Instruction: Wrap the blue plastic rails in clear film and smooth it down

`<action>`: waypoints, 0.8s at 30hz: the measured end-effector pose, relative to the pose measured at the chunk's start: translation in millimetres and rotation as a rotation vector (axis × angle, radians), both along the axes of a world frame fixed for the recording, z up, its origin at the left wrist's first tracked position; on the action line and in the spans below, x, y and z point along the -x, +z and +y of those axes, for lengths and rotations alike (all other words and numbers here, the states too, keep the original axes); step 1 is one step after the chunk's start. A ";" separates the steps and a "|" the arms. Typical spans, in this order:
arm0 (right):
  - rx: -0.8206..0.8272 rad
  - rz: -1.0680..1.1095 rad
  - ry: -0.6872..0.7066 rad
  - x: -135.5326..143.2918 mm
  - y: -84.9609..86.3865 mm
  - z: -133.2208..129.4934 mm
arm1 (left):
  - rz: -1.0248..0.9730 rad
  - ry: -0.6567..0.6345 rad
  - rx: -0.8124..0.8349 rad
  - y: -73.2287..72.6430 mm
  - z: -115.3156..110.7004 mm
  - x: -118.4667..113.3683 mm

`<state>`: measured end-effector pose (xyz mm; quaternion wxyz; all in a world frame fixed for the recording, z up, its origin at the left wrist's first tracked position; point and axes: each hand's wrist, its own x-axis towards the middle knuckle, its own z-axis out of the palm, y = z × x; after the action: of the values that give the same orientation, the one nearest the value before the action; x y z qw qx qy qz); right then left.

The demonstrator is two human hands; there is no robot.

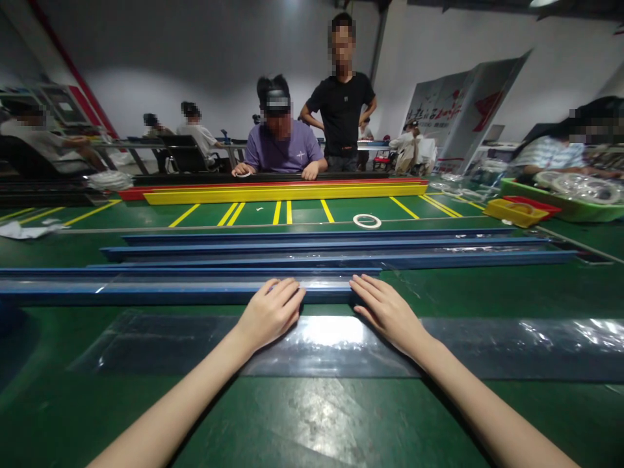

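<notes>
Mid-frame, our left hand (273,311) and right hand (387,309) rest close-set fingers on a blue channel strip (190,297); we cannot tell whether they grip. Clear plastic film (336,354) lies just below.

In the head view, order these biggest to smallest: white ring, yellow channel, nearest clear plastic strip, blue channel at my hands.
Clear plastic strip
Blue channel
Yellow channel
White ring
Nearness enlarges the first two.

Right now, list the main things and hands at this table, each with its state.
Left hand, resting on the near blue channel, grip unclear
Right hand, at that channel's right end, grip unclear
Near blue channel, lying crosswise
Clear film, spread flat
White ring, lying flat
Yellow bar, lying crosswise
Green bin, uncovered, loaded
</notes>
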<state>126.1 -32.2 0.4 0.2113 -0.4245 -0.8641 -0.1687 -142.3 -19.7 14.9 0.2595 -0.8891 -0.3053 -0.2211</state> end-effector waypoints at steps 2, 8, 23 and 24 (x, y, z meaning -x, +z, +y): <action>0.020 0.004 0.017 -0.7 -1.4 0.8 | -0.009 -0.018 0.027 -8.7 -1.7 -2.5; 0.015 0.026 0.031 -0.1 -4.7 1.1 | -0.114 0.034 0.085 -11.5 -0.6 -3.2; -0.327 0.071 -0.495 -26.5 21.4 -6.1 | -0.273 0.235 0.076 -14.0 -1.8 -6.6; -0.349 0.071 -0.504 -29.4 23.0 -6.7 | -0.280 0.235 0.082 -14.0 -2.2 -6.9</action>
<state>155.5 -38.9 23.4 0.2627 -0.5882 -0.6817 -0.3468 -135.4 -22.0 0.9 0.2022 -0.8178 -0.4488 -0.2982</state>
